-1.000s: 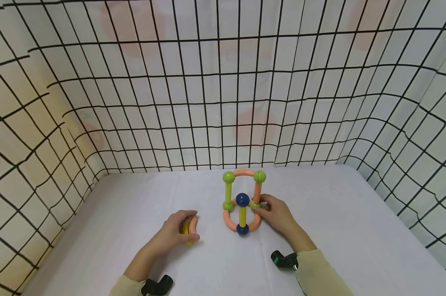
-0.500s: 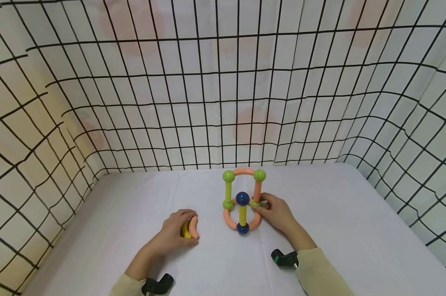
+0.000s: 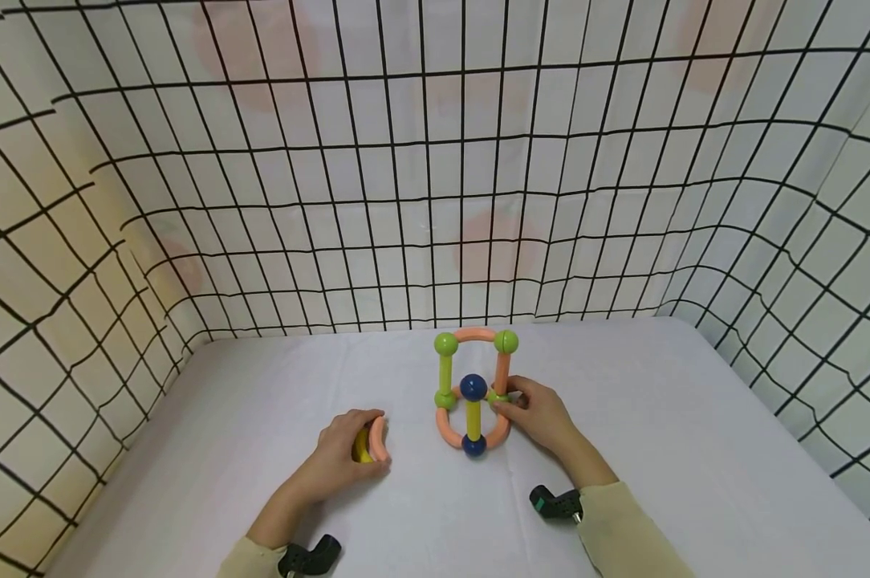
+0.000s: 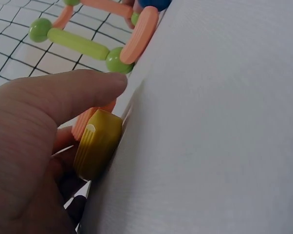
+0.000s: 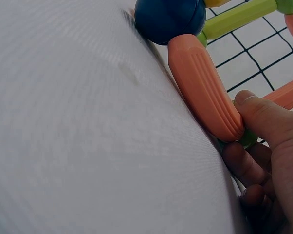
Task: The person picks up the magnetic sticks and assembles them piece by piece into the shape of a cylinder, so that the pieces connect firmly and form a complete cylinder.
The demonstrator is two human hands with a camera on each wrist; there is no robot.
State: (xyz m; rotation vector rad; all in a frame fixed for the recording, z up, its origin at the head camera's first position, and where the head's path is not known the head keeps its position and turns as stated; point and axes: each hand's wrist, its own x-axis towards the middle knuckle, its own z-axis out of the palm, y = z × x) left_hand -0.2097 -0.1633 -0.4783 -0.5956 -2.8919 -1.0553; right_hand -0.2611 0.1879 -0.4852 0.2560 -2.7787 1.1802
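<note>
In the head view, my left hand (image 3: 339,456) curls round two short curved building rods, a yellow one (image 3: 363,446) and an orange one (image 3: 379,439), on the white cloth. Its thumb and index finger lie at the orange rod's two ends. The left wrist view shows the yellow rod (image 4: 99,145) nearest the palm. My right hand (image 3: 543,417) pinches the lower right green ball (image 5: 248,139) of a ball-and-rod structure. That structure has an orange ring base, green upper balls (image 3: 445,344), an orange top arc (image 3: 476,334), and a yellow upright (image 3: 473,421) between two blue balls (image 3: 473,388).
White cloth (image 3: 435,514) covers the table. A black grid net (image 3: 435,168) stands behind it and along both sides. A small black wrist camera (image 3: 554,502) sits by the right sleeve, and another black camera (image 3: 311,555) by the left.
Within my left hand, the yellow rod's end no longer sticks out below the thumb, and the orange rod has shifted slightly away from me. My right hand and the structure stay put.
</note>
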